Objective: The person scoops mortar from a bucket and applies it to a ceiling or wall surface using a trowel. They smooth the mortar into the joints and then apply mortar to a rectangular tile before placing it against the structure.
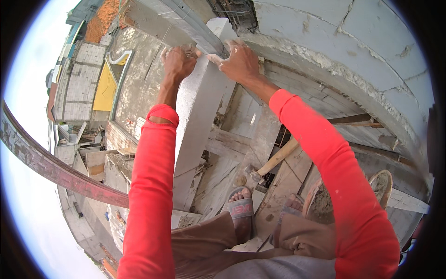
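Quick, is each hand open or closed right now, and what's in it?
Left hand: curled beside the white block; can't tell if it holds anything.
Right hand: closed around the gray bar.

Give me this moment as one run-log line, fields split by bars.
left hand: at white block | right hand: at grey bar | hammer: near sandalled left foot

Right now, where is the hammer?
In the head view, the hammer is right of centre and a little lower, its head just above the left sandal and its handle slanting up to the right sleeve.
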The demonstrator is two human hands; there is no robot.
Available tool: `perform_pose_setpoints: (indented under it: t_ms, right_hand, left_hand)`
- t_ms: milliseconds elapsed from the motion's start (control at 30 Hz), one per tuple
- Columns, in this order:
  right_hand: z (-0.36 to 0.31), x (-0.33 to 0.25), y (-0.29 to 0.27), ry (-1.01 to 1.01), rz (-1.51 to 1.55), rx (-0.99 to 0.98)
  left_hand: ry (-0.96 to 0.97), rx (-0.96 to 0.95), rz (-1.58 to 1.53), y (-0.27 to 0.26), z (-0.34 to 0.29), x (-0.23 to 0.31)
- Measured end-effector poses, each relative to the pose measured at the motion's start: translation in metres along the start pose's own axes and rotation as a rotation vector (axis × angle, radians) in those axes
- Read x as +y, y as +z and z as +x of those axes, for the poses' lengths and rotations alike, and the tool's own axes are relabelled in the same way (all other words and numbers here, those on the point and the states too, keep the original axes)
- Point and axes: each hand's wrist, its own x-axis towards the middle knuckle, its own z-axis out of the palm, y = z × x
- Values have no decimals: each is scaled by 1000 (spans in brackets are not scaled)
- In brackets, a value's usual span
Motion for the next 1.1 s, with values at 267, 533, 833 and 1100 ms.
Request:
perform_pose_setpoints:
  t_ms: [267, 533, 833, 1100]
  right_hand:
    - [19, 7, 25, -126, 15, 15]
    - [16, 6, 26, -119, 40, 4]
    - [14, 6, 31, -105, 57, 20]
    - [12, 4, 22, -74, 112, -22]
  left_hand:
    - [81, 482, 193, 13, -25, 20]
    - [-434, 266, -781, 27, -13, 22]
    - [-245, -133, -1321, 21, 35, 20]
    - [-312, -412, -1218, 29, 79, 5]
